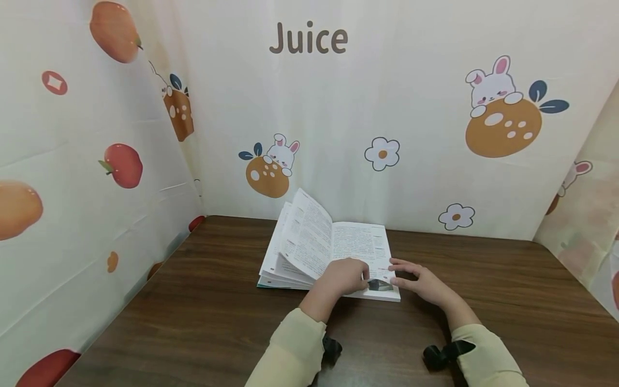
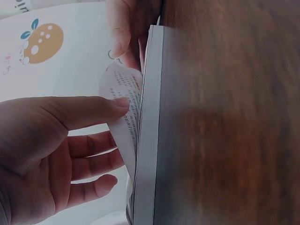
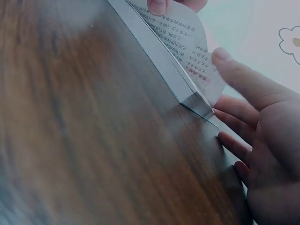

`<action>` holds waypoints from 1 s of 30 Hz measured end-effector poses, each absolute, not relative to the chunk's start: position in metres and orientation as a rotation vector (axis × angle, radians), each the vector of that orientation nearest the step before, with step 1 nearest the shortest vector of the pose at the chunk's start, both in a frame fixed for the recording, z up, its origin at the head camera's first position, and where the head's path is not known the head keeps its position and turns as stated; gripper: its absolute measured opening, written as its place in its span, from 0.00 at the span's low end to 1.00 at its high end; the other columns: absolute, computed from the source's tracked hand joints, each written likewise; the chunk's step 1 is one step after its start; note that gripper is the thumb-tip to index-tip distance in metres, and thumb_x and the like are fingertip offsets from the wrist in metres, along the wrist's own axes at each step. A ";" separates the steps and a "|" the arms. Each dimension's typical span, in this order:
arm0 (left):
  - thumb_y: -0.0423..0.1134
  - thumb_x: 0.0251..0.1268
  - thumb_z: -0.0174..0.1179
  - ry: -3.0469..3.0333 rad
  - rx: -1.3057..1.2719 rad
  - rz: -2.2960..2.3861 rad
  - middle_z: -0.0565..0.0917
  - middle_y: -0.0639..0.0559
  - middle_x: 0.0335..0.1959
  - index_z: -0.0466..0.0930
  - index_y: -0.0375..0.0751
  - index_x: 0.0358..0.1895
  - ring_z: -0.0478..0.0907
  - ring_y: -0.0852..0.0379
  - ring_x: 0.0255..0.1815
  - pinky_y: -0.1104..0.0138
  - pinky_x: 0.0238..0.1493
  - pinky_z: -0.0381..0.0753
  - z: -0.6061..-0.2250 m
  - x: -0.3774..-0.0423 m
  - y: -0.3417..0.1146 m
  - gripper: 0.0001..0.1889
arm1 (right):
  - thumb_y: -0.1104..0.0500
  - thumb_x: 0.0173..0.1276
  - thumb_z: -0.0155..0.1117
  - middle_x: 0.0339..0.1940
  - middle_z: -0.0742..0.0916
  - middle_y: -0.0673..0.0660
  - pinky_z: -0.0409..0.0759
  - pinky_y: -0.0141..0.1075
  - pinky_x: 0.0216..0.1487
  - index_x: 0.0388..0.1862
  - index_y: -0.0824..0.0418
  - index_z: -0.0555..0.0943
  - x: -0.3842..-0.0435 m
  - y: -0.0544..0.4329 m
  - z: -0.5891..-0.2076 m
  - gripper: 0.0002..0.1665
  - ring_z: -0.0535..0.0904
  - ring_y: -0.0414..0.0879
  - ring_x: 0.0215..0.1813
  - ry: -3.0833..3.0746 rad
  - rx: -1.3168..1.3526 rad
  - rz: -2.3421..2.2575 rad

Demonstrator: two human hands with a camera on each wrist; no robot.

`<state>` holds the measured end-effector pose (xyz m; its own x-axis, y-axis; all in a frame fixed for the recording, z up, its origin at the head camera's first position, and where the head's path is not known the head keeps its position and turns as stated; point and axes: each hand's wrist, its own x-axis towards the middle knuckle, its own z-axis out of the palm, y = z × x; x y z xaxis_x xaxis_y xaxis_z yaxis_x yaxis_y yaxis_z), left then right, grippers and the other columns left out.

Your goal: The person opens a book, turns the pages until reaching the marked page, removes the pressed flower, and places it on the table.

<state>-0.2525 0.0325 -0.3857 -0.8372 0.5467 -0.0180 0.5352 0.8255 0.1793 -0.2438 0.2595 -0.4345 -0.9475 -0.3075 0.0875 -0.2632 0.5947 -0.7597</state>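
Observation:
An open book (image 1: pixel 358 242) with printed text lies on the table, its left-hand pages fanned up. My left hand (image 1: pixel 340 277) reaches over the book's lower edge and holds a lifted page (image 2: pixel 124 122), the thumb on its printed side. Where the left index finger lies is hidden in the left wrist view. Beside the book's right edge is my right hand (image 1: pixel 425 285), fingers spread. In the right wrist view, the right thumb (image 3: pixel 222 55) touches the edge of the raised page, and the other fingers lie near the book's corner.
A dark brown wooden table (image 1: pixel 217 312) carries the book near its back edge. Behind it hangs a pale curtain (image 1: pixel 416 188) printed with rabbits, fruit and flowers; another stretch lines the left side. Black straps (image 1: pixel 442 355) with small devices sit on both wrists.

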 end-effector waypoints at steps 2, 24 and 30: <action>0.44 0.59 0.61 2.952 0.873 0.265 0.75 0.62 0.22 0.82 0.51 0.31 0.68 0.63 0.22 0.70 0.24 0.66 -0.385 -0.252 0.032 0.04 | 0.49 0.69 0.55 0.67 0.67 0.65 0.55 0.64 0.59 0.60 0.63 0.73 -0.243 0.259 -0.431 0.27 0.56 0.66 0.68 2.734 -0.452 -1.310; 0.46 0.62 0.58 3.189 0.711 0.603 0.73 0.61 0.18 0.79 0.51 0.30 0.67 0.62 0.17 0.69 0.17 0.63 -0.370 -0.262 0.027 0.06 | 0.40 0.74 0.36 0.70 0.61 0.68 0.47 0.63 0.62 0.70 0.66 0.59 -0.254 0.262 -0.429 0.37 0.49 0.66 0.70 2.687 -0.193 -1.373; 0.43 0.61 0.57 3.238 0.660 0.789 0.70 0.60 0.16 0.75 0.50 0.27 0.66 0.61 0.17 0.68 0.18 0.61 -0.359 -0.265 0.017 0.06 | 0.41 0.74 0.38 0.69 0.62 0.69 0.48 0.62 0.62 0.69 0.66 0.60 -0.254 0.262 -0.428 0.36 0.50 0.66 0.70 2.688 -0.191 -1.377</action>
